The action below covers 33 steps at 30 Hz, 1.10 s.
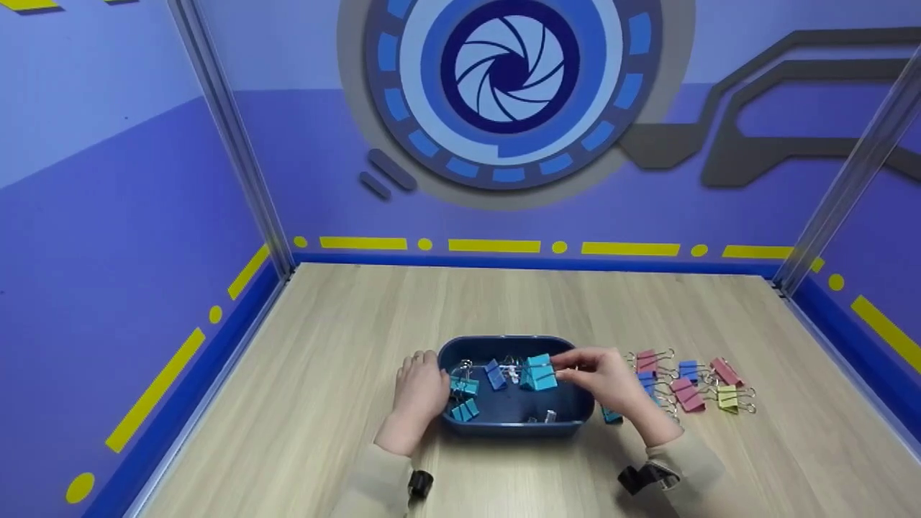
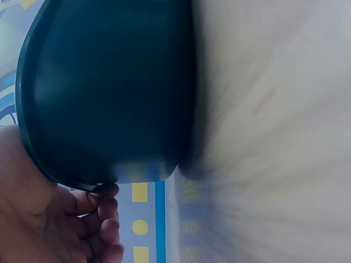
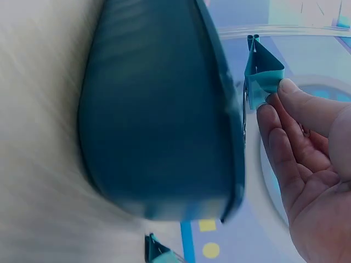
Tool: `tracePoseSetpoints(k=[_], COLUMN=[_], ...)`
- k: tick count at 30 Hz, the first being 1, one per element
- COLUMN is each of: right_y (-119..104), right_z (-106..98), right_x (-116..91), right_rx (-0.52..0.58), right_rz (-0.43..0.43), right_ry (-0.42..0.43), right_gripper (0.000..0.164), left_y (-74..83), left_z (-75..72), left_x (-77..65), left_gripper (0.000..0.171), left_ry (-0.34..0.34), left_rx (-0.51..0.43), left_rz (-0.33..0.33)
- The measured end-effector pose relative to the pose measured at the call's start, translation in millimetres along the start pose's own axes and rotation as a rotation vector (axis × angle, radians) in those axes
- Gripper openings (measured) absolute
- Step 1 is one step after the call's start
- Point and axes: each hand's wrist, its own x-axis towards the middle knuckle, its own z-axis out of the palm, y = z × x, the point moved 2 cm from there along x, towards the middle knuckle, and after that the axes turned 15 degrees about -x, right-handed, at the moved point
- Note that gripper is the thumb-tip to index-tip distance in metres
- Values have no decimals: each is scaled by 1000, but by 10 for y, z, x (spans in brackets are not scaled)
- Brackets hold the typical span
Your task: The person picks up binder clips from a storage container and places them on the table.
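My right hand (image 1: pixel 604 378) pinches a large turquoise binder clip (image 1: pixel 540 373) between thumb and fingertips, over the right half of a dark blue plastic bin (image 1: pixel 504 430). In the right wrist view the binder clip (image 3: pixel 265 82) stands above the bin's rim, its wire handle along one side. At the bin's left end my left hand (image 1: pixel 421 385) holds the rim; in the left wrist view its fingers (image 2: pixel 109 227) curl beside the outer wall and the thumb is hidden. Inside the bin lie turquoise binder clips (image 1: pixel 464 410), a blue binder clip (image 1: pixel 495 375) and small silvery pieces (image 1: pixel 550 416).
Right of the bin, several loose binder clips lie on the wooden table (image 1: pixel 345 316): pink (image 1: pixel 688 395), blue (image 1: pixel 688 370), yellow (image 1: pixel 728 398) and turquoise, some partly behind my right hand. Blue printed panels (image 1: pixel 302 165) enclose the table at the back and sides.
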Motion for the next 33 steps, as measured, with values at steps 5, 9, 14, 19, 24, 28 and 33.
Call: tracePoseSetpoints(k=[5,9,14,19,24,28,33], right_y=[95,220,370,529,710,848,1005], right_z=[-161,-308,-504,-667,-795,-906,-1064], right_x=[-131,-259,-450,-613,-752,-844,-963], right_rx=[-25,-29,-37,-54,-63,-42,-163], right_rz=[58,76,172,227,265,300,374], right_ry=[33,79,131,159,167,151,62], right_gripper=[18,19,21,24,26,28,32], left_y=[3,6,0,-2,-15,-15,-8], left_z=[2,1,-5,-4,11,5,0], left_x=[5,11,4,-6,-4,-1,4], left_gripper=[29,29,28,27,29,29,30], left_ry=[-3,-4,-4,-8,-13,-11,-18], left_rx=[-12,-20,-11,-12,-12,-13,-16], left_rz=[-3,-5,-3,-1,-10,-14,-24])
